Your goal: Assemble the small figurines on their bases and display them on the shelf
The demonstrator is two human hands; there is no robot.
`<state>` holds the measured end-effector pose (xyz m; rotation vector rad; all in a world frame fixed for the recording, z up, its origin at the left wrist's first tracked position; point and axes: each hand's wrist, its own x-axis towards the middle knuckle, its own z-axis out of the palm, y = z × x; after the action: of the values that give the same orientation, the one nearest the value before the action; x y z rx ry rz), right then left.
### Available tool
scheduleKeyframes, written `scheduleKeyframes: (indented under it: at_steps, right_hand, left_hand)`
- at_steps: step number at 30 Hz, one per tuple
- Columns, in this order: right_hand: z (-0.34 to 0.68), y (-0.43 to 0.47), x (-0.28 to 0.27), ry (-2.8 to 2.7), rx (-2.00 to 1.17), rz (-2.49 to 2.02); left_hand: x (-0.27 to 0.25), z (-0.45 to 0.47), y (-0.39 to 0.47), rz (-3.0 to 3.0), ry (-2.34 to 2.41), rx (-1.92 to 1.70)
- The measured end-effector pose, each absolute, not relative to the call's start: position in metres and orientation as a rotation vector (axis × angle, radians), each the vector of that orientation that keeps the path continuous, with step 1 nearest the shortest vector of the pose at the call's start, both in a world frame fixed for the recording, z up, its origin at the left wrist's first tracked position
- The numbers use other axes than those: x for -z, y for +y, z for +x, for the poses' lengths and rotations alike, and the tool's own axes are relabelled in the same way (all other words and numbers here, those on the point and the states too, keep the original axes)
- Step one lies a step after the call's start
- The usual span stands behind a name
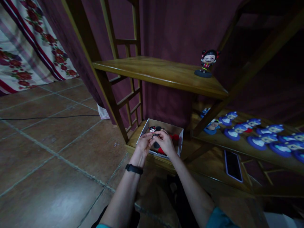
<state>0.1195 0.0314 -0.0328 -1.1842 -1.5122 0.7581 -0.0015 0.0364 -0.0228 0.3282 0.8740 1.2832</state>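
Between the fingers of both hands is a small doll figurine point(152, 130) with black hair and red ties, held upright above an open white box point(181, 139). My left hand point(143, 144), with a dark band at the wrist, grips it from the left. My right hand point(165, 142) pinches at its right side, near the base. Inside the box lie more dark and red pieces, partly covered by my hands. A similar figurine point(208, 61) on a dark round base stands on the shelf board above.
The wooden shelf board point(152, 70) juts out above the box. Several blue figurines point(261, 141) on round bases line a shelf at the right. A phone point(233, 166) lies on the lower board. A black cable point(52, 117) crosses the tiled floor at the left.
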Motion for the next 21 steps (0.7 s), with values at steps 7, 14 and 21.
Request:
scheduleKeyframes:
  at_steps: [7, 14, 21]
  right_hand:
    - [0.1166, 0.0285, 0.0334, -1.501, -0.738, -1.204]
    - [0.1164, 0.0306, 0.0348, -1.436, -0.828, -1.177]
    - [0.1176, 0.0298, 0.0297, -1.407, -0.917, -1.148]
  left_hand:
    - [0.0181, -0.0051, 0.0347, 0.377, 0.837, -1.226]
    - [0.0193, -0.0056, 0.0356, 0.432, 0.740, -1.246]
    - [0.0194, -0.0046, 0.0335, 0.498, 0.717, -1.313]
